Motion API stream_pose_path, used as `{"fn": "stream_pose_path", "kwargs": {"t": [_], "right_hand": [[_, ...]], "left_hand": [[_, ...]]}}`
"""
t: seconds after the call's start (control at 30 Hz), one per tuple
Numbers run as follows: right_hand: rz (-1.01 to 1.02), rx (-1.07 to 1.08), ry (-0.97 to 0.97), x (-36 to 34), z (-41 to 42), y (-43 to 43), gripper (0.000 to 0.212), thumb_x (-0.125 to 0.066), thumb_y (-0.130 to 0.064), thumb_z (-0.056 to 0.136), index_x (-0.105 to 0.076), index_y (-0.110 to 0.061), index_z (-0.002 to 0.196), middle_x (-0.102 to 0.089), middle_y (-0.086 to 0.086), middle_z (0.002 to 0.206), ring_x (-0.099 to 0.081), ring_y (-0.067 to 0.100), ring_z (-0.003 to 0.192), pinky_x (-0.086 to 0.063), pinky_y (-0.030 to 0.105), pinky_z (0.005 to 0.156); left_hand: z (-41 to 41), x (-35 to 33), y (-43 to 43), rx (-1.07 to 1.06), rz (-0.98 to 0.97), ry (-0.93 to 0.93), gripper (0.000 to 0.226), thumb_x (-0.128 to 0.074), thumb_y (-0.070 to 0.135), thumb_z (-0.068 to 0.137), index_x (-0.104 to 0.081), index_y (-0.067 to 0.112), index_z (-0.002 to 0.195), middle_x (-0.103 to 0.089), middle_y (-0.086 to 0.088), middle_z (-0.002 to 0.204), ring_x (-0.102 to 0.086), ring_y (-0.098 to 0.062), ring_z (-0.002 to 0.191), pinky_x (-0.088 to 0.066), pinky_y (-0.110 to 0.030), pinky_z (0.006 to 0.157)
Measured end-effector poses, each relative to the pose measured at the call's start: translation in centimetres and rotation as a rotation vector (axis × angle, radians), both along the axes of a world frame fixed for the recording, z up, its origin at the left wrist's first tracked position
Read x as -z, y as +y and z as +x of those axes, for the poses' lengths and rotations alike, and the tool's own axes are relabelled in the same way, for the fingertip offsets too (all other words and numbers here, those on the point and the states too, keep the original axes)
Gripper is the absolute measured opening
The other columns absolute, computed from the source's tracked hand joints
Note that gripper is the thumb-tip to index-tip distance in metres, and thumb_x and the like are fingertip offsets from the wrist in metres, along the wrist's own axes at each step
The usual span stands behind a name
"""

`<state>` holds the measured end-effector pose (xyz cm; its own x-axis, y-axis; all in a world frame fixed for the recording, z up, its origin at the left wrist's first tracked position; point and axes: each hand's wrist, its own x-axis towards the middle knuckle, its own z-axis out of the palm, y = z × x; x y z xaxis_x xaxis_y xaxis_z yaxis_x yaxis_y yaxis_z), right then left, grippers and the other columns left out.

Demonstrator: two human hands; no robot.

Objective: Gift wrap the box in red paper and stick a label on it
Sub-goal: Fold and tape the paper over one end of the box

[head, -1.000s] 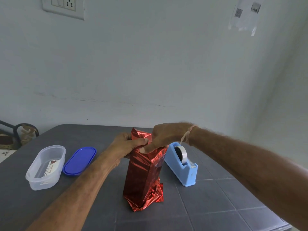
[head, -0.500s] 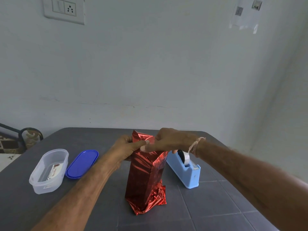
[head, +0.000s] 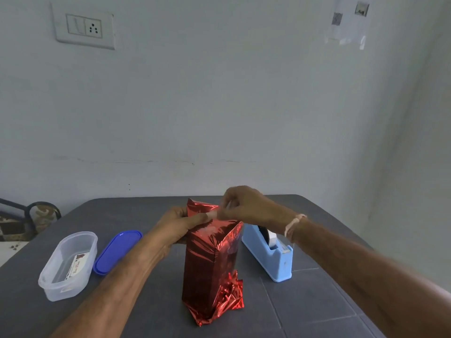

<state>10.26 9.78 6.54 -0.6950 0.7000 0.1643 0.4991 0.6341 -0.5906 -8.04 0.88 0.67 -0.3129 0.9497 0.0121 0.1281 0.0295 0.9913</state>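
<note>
**Step in hand: sealing the top fold.** Gripped round the upper left edge of the wrapped box (head: pixel 210 259) by the left hand (head: pixel 179 222), thumb laid flat across the folded red paper. Pinched between thumb and forefinger of the right hand (head: pixel 246 203), raised just above the box top: apparently a short strip of clear tape (head: pixel 215 214), though too pale and small to confirm. Hands together, fingertips meeting over the box top. Standing upright on the dark table (head: pixel 317 301), with the paper at the box's foot crumpled and not yet sealed.

Just right of the box, a blue tape dispenser (head: pixel 271 254). Well left of the box, a blue lid (head: pixel 117 251), and beyond it a clear tub (head: pixel 46 286) holding a printed card (head: pixel 76 264), probably the label.

**Next move, as judged:** pressing the strip down over the flap and smoothing it without letting the slick foil spring open. After that the bottom end, then the label.

**Against one second ago:** right hand lifted from a flat press on the box top to a raised pinch. Left-hand grip unchanged. Box in the same place beside the dispenser.
</note>
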Motion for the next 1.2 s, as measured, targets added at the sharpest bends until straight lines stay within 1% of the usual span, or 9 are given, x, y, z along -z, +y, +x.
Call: {"fn": "stream_pose_path", "kwargs": {"t": [0.1,0.2,0.3,0.4,0.53,0.77,0.93,1.0,1.2], "right_hand": [[-0.056,0.073,0.099,1.4,1.1,0.8,0.057,-0.085,-0.050,0.077,-0.060,-0.026,0.122,-0.063,-0.006,0.109,-0.061,0.011,0.100,-0.053,0.029,0.086],[-0.444,0.012,0.159,3.4,1.9,1.0,0.068,-0.084,-0.037,0.083,-0.050,-0.021,0.139,-0.065,-0.001,0.125,-0.067,0.012,0.110,-0.055,0.027,0.093],[-0.620,-0.011,0.309,4.4,2.4,0.5,0.059,-0.085,-0.031,0.082,-0.059,-0.016,0.132,-0.074,0.006,0.119,-0.073,0.019,0.106,-0.056,0.040,0.101],[-0.693,-0.007,0.389,4.8,3.0,0.1,0.039,-0.079,-0.025,0.088,-0.068,-0.011,0.122,-0.077,0.002,0.106,-0.073,0.013,0.094,-0.055,0.036,0.098],[-0.733,0.020,0.443,5.2,3.4,0.3,0.036,-0.077,-0.027,0.089,-0.072,-0.004,0.116,-0.074,0.002,0.095,-0.069,0.011,0.085,-0.057,0.025,0.081],[-0.687,0.095,0.533,5.1,2.6,0.6,0.029,-0.079,-0.024,0.088,-0.075,-0.005,0.110,-0.076,0.005,0.092,-0.070,0.009,0.076,-0.054,0.016,0.060],[-0.485,0.078,0.535,3.9,1.9,0.9,0.016,-0.079,-0.008,0.087,-0.075,0.000,0.100,-0.076,0.008,0.084,-0.070,0.010,0.068,-0.053,0.016,0.058],[-0.348,0.068,0.487,3.5,1.6,1.1,0.010,-0.081,-0.010,0.085,-0.077,-0.005,0.093,-0.076,0.012,0.086,-0.071,0.015,0.075,-0.059,0.025,0.067],[-0.202,0.025,0.424,2.7,1.5,1.4,0.006,-0.083,-0.011,0.083,-0.077,-0.009,0.085,-0.077,0.010,0.084,-0.072,0.015,0.076,-0.060,0.026,0.077]], "left_hand": [[-0.5,-0.1,0.4,0.044,-0.017,0.023,0.023,-0.082,0.031,0.082,-0.075,0.012,0.090,-0.079,-0.007,0.082,-0.073,-0.013,0.065,-0.055,-0.023,0.060],[-1.0,-0.7,0.9,0.125,-0.047,0.097,0.041,-0.085,0.038,0.074,-0.076,0.006,0.099,-0.079,-0.010,0.089,-0.074,-0.018,0.075,-0.057,-0.024,0.069],[-1.4,-1.4,1.6,0.212,-0.087,0.192,0.041,-0.084,0.039,0.077,-0.078,0.009,0.104,-0.079,-0.010,0.097,-0.076,-0.022,0.088,-0.057,-0.031,0.086],[-1.5,-2.1,2.0,0.272,-0.125,0.253,0.044,-0.084,0.042,0.077,-0.077,0.009,0.106,-0.079,-0.011,0.103,-0.075,-0.026,0.098,-0.057,-0.035,0.094],[-0.9,-2.3,2.4,0.276,-0.140,0.290,0.041,-0.081,0.041,0.081,-0.077,0.009,0.107,-0.079,-0.009,0.102,-0.076,-0.024,0.098,-0.059,-0.033,0.094],[0.4,-2.2,1.5,0.175,-0.052,0.188,0.022,-0.082,0.030,0.082,-0.081,0.014,0.097,-0.080,-0.008,0.093,-0.076,-0.016,0.081,-0.056,-0.019,0.067],[1.0,-2.2,0.9,0.160,0.017,0.189,0.030,-0.082,0.027,0.083,-0.079,0.009,0.106,-0.080,-0.009,0.096,-0.077,-0.024,0.093,-0.061,-0.023,0.079],[1.1,-2.2,0.7,0.144,0.042,0.182,0.029,-0.082,0.028,0.082,-0.079,0.008,0.104,-0.080,-0.009,0.095,-0.077,-0.025,0.093,-0.060,-0.023,0.078],[0.9,-2.5,-0.7,0.162,0.006,0.118,0.035,-0.079,0.041,0.084,-0.076,0.022,0.112,-0.079,-0.003,0.103,-0.075,-0.015,0.095,-0.050,-0.028,0.083]]}}
